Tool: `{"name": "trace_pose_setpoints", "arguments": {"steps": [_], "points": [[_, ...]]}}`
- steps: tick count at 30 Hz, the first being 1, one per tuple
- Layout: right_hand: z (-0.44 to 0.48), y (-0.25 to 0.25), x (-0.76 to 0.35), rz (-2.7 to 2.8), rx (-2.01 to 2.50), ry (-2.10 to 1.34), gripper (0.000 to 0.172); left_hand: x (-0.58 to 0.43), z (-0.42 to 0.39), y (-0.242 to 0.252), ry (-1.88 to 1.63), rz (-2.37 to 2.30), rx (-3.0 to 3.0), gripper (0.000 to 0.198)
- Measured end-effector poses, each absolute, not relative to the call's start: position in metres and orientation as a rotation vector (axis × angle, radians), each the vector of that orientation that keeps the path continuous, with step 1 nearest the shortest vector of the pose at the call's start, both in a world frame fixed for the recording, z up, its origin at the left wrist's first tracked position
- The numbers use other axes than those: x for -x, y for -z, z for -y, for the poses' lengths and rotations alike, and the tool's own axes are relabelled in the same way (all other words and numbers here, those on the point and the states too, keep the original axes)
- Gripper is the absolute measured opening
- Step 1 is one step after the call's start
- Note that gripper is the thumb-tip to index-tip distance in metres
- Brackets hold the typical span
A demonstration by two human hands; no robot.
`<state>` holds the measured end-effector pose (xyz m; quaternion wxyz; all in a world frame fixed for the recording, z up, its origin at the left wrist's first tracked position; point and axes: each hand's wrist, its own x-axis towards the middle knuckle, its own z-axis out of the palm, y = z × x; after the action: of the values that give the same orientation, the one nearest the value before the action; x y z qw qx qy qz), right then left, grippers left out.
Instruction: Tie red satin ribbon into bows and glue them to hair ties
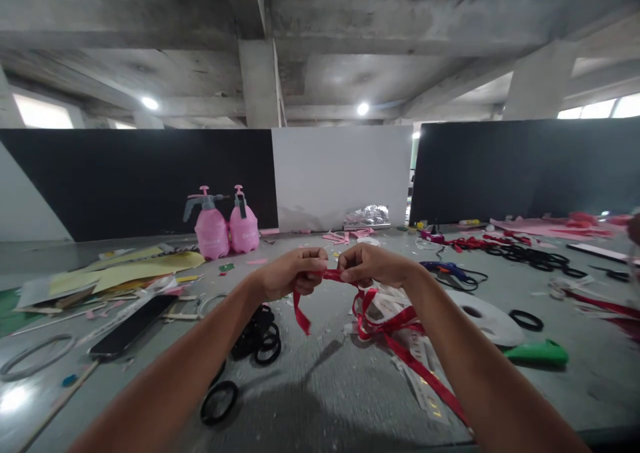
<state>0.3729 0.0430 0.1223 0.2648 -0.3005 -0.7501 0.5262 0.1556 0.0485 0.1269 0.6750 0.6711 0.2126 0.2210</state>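
A red ribbon (332,275) is stretched short between my two hands above the table. My left hand (295,271) pinches it, and a loose end dangles below those fingers. My right hand (373,265) pinches the same ribbon a little to the right, its fingers curled. From there the ribbon runs down in loops onto the table and trails toward the near edge. White printed ribbons (417,366) with gold letters lie beneath the loops. Black elastic bands (260,336) are heaped below my left hand, and a single black band (219,401) lies nearer me.
Two pink spray bottles (213,233) stand at the back left. A phone (133,326) and paper scraps lie left. A white roll (485,319), a blue glue gun (445,273) and a green-handled tool (537,353) lie right. Black and white panels (343,173) border the back.
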Motion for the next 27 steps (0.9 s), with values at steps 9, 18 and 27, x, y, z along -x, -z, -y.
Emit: {"name": "trace_pose_setpoints", "arguments": {"steps": [9, 18, 27], "points": [[-0.045, -0.113, -0.382, 2.019, 0.876, -1.336, 0.026, -0.138, -0.058, -0.128, -0.387, -0.696, -1.794, 0.026], [-0.024, -0.090, -0.440, 2.154, 1.143, -1.262, 0.028, -0.116, -0.063, -0.132, -0.552, -0.793, -1.877, 0.025], [-0.054, -0.069, -0.353, 1.752, 0.442, -1.425, 0.040, -0.155, -0.063, -0.140, -0.491, -0.661, -1.968, 0.022]]}}
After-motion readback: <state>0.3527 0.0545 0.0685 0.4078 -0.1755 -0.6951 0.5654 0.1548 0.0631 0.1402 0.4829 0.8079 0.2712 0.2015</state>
